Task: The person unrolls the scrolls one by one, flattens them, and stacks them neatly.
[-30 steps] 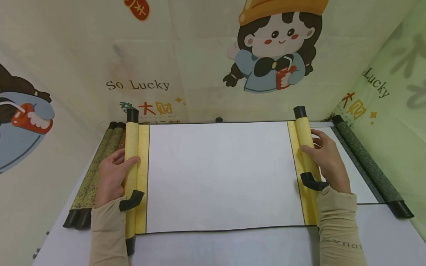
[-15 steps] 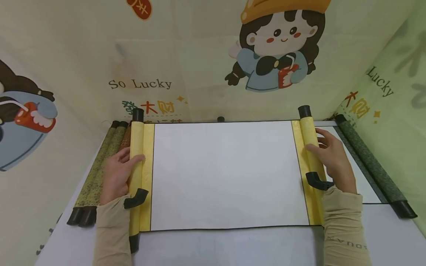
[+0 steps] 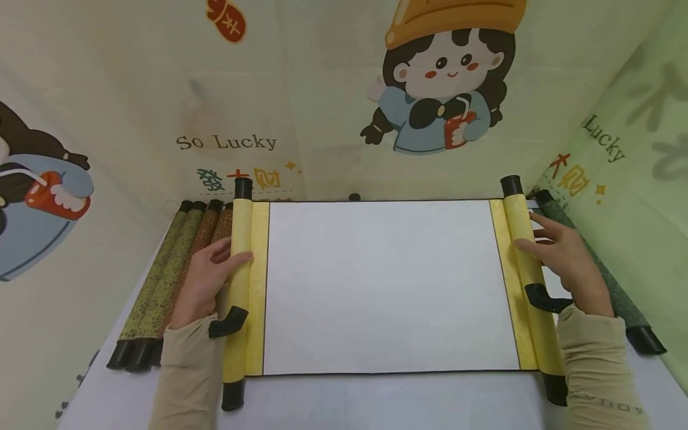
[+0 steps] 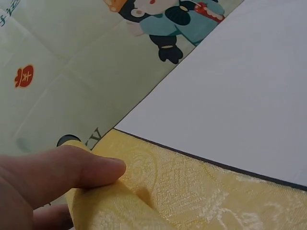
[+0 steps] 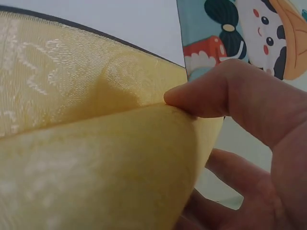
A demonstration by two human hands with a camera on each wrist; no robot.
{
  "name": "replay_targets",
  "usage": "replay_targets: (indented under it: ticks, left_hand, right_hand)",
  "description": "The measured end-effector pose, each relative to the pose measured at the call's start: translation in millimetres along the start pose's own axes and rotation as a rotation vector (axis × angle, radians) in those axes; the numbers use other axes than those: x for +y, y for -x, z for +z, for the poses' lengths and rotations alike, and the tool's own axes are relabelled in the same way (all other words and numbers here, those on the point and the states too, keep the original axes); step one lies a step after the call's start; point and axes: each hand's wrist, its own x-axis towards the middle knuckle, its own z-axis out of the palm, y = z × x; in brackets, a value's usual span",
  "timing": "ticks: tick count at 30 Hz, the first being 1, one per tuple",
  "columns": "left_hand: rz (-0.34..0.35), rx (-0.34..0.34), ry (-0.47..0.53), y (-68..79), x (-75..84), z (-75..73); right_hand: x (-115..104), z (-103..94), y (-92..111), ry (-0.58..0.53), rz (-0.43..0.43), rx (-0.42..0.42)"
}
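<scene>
A hanging scroll (image 3: 387, 286) lies spread between two yellow rollers, its white sheet framed by yellow patterned strips. My left hand (image 3: 206, 283) grips the left roller (image 3: 236, 352), thumb across the top and fingers around the outer side. On the opposite end, my right hand (image 3: 577, 266) holds the right roller (image 3: 543, 334) the same way. The left wrist view shows the left thumb (image 4: 103, 171) resting on the yellow cloth. In the right wrist view the right thumb (image 5: 206, 91) presses on the roll, with the other fingers partly hidden behind it.
Several rolled scrolls, green (image 3: 166, 292) and brown (image 3: 203, 230), lie side by side on the left. A dark green-grey scroll (image 3: 626, 292) lies at the right, partly covered by my right arm. A printed cloth backdrop (image 3: 322, 107) stands behind the white table (image 3: 387, 403).
Both hands have shifted right together with the open scroll. More of the brown rolls now shows on the left, and the white sheet beside the dark scroll at the right is mostly covered.
</scene>
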Motion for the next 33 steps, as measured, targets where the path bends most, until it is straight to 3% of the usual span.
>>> replay_targets:
  ticks: [4, 9, 18, 33]
  left_hand:
    - [0.011, 0.019, -0.005, -0.9, 1.7, 5.4]
    - [0.029, 0.034, 0.016, -2.8, 4.4, 15.0]
    - [0.082, -0.007, 0.023, -12.9, 10.0, 37.8]
    - [0.088, -0.026, 0.078, -24.6, 26.6, 83.2]
  right_hand:
    - [1, -10.6, -3, 0.039, -0.037, 0.028]
    - [-1, -23.9, -2, 0.098, 0.009, 0.018]
    - [-2, -39.5, -8, 0.237, 0.013, 0.075]
    - [15, -61.3, -17, 0.308, 0.018, 0.198]
